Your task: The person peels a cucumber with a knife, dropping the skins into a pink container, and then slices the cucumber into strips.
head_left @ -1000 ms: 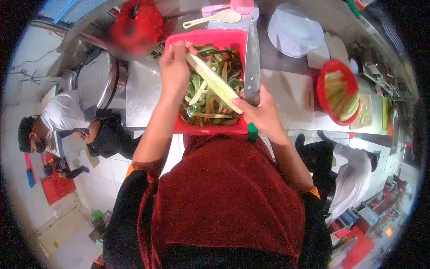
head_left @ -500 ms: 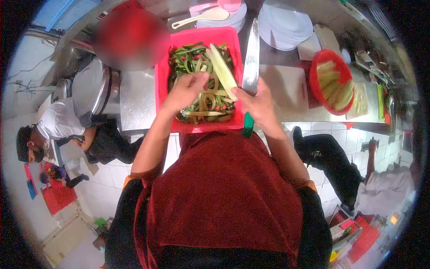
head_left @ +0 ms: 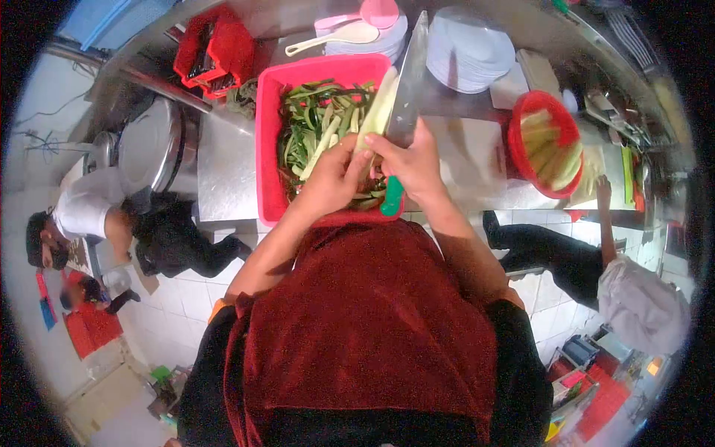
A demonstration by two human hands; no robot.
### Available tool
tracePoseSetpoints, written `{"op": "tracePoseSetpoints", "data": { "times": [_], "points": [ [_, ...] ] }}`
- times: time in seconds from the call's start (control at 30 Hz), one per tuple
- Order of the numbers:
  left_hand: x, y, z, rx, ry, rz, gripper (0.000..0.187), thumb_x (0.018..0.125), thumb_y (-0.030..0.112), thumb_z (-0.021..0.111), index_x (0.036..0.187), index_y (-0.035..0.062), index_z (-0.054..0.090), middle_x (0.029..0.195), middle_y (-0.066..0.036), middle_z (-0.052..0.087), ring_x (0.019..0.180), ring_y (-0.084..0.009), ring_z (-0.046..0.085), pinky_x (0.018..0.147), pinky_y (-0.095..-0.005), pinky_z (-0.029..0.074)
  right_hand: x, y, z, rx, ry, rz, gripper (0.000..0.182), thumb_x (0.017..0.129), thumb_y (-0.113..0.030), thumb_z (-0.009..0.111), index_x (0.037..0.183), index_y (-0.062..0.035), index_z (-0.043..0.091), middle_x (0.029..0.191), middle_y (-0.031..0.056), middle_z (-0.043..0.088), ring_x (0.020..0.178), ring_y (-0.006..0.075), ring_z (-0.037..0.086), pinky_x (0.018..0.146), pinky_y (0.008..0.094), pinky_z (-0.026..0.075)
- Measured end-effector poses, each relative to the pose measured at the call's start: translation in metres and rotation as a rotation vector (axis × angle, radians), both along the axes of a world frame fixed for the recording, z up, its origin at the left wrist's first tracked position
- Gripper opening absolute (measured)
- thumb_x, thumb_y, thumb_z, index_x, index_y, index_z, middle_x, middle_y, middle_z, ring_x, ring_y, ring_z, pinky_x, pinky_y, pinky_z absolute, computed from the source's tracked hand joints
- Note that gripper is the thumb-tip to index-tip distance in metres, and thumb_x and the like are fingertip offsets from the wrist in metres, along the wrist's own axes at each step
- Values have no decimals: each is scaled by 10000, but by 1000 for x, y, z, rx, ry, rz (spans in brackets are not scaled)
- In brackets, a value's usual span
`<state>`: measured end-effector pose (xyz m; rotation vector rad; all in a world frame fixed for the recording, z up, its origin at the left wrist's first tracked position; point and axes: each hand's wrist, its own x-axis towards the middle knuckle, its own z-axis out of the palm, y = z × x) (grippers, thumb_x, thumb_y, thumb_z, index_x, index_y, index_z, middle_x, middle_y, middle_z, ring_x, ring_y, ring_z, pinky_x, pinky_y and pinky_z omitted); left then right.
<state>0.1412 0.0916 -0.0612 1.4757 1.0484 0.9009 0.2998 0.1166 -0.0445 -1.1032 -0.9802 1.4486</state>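
Note:
My right hand (head_left: 418, 167) is closed around a large knife (head_left: 408, 93) with a green handle, its broad blade pointing up and away. A long pale peeled cucumber piece (head_left: 380, 112) stands tilted beside the blade, with my right thumb against its lower end. My left hand (head_left: 331, 179) is closed, its fingers and thumb gripping that same lower end. Both hands are over the front of a pink-red tub (head_left: 269, 149), which holds many green peel strips (head_left: 305, 127) and pale cut lengths. My fingers partly hide the knife handle.
At right stands a red basket (head_left: 515, 141) of peeled cucumbers, next to a cutting board (head_left: 469, 153). Stacked white plates (head_left: 471, 48), a rice paddle (head_left: 335, 36) and a red cutlery bin (head_left: 216, 52) line the back. Another person's hand (head_left: 603, 192) reaches the counter at right; another person bends at left.
My left hand has moved right and closed on the cucumber's lower end. The cucumber's tilt has shifted from leaning left to leaning right. At right, a person's hand has come onto the counter.

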Motion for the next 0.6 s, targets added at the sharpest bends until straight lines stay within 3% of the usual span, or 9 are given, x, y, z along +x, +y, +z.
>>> {"op": "tracePoseSetpoints", "data": {
  "times": [0.13, 0.17, 0.23, 0.33, 0.43, 0.53, 0.57, 0.6],
  "points": [
    [-7, -1, -7, -108, -31, -28, 175, 1021, 128, 471, 1101, 1, 560, 783, -22, 610, 621, -58, 518, 557, -224, 430, 7, 0, 6, 21, 60, -32, 426, 774, -66, 783, 1108, -19, 524, 805, 49, 631, 522, 92, 565, 401, 240, 432],
    [-12, -2, -7, -88, 35, -31, 182, 1016, 141, 489, 1019, -4, 598, 768, -14, 621, 617, -57, 517, 555, -228, 431, 10, 0, 8, 2, 97, -37, 371, 809, -43, 742, 1100, -24, 513, 809, 55, 631, 495, 83, 515, 407, 241, 406],
    [-19, -4, -10, -121, 34, -40, 195, 1014, 154, 499, 997, -3, 615, 762, -12, 627, 617, -57, 522, 557, -227, 432, 14, 0, 15, 19, 127, -76, 280, 853, -6, 684, 1063, -34, 501, 792, 49, 613, 453, 72, 437, 410, 251, 368],
    [-23, -6, -16, -116, -16, -28, 235, 1009, 188, 521, 982, -1, 656, 743, -14, 654, 610, -53, 534, 558, -226, 435, 28, 1, 22, 19, 245, -91, 368, 800, -59, 763, 1082, -22, 530, 802, 52, 633, 484, 78, 511, 409, 236, 409],
    [-39, 2, -21, 35, 538, 100, 252, 998, 191, 535, 1033, -9, 686, 757, -99, 703, 620, -97, 610, 568, -289, 481, 33, 0, 28, 46, 238, -117, 343, 810, -55, 754, 1068, -22, 531, 788, 45, 629, 481, 76, 504, 410, 236, 402],
    [-47, 11, -12, 113, 660, 225, 237, 945, 183, 593, 1038, -9, 697, 658, -112, 683, 568, -158, 665, 529, -322, 484, 33, -4, 31, 62, 232, -138, 334, 808, -58, 758, 1056, -27, 536, 776, 38, 625, 477, 72, 500, 410, 233, 404],
    [-47, 15, -6, -19, 643, 232, 260, 949, 209, 593, 1041, -11, 698, 725, -161, 695, 719, -201, 718, 589, -337, 504, 34, -4, 31, 61, 234, -142, 334, 808, -58, 758, 1056, -27, 536, 776, 38, 625, 477, 72, 500, 410, 233, 404],
    [-46, 20, -11, -18, 644, 228, 260, 949, 209, 593, 1041, -11, 698, 725, -161, 695, 719, -201, 718, 589, -337, 504, 34, -5, 29, 57, 243, -134, 336, 807, -61, 762, 1054, -28, 537, 772, 37, 624, 475, 70, 498, 409, 231, 405]
  ]
}}
